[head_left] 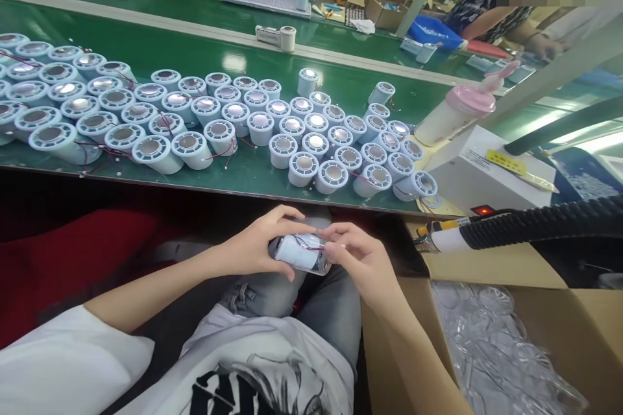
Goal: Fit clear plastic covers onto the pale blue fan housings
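Over the person's lap, the left hand (pixel 257 246) and the right hand (pixel 357 256) both close on 1 small pale-blue plastic cylinder with thin red wires (pixel 302 251), lying on its side between the fingertips, with what may be a clear cap at its right end. Just right, an open cardboard box (pixel 579 311) holds clear plastic parts (pixel 491 337), seemingly plentiful. Farther off, dozens of matching pale-blue cylinders (pixel 311 142) stand packed on the green conveyor belt (pixel 195 52), so much of the batch looks prepared, though finished ones cannot be told from unfinished ones.
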A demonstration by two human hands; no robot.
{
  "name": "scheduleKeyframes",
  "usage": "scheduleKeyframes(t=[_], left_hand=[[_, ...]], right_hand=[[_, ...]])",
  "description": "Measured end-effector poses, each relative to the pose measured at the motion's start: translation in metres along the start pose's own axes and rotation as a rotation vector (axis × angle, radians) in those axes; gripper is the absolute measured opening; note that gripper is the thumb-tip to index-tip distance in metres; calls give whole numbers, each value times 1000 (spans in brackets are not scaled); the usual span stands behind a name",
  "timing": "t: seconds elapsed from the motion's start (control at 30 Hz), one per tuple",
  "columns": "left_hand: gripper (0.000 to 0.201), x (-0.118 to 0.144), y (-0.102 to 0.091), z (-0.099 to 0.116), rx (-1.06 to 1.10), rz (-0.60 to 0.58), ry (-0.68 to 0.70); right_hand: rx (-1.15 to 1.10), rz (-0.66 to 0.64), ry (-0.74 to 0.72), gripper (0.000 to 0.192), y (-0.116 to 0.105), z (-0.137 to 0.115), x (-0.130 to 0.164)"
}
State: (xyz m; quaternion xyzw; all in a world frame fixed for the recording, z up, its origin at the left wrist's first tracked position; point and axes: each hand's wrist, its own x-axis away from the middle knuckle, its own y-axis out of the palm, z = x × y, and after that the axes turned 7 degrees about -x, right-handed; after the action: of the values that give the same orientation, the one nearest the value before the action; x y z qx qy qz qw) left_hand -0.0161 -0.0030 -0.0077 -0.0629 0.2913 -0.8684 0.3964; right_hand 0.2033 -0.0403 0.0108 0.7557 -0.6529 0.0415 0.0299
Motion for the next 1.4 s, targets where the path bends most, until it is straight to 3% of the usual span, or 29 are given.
scheduleKeyframes(t=[0.1, 0.17, 0.23, 0.3, 0.37, 0.43, 0.97, 1.2, 1.4], left_hand=[[67, 0, 1, 4, 270, -110, -90], [66, 1, 3, 7, 460, -114, -166], [63, 2, 5, 10, 611, -92, -217], [62, 3, 6, 11, 710, -93, -256], [64, 4, 5, 12, 731, -121, -266], [69, 5, 2, 14, 669, -138, -234], [81, 12, -5, 13, 278, -85, 39], [82, 12, -6, 11, 211, -78, 114], [79, 12, -6, 11, 204, -69, 138]], right_hand=[[-210, 2, 116, 32, -4, 3, -1], [-233, -67, 52, 24, -6, 4, 1], [-65, -142, -124, 21, -8, 5, 6], [182, -164, -287, 36, -10, 7, 11], [330, -150, -375, 38, -12, 10, 16], [330, -164, -381, 39, -14, 12, 19], [-194, -251, 97, 41, -9, -1, 20], [-387, -224, 239, 40, -4, 1, 17], [-422, -205, 377, 47, 1, 6, 14]])
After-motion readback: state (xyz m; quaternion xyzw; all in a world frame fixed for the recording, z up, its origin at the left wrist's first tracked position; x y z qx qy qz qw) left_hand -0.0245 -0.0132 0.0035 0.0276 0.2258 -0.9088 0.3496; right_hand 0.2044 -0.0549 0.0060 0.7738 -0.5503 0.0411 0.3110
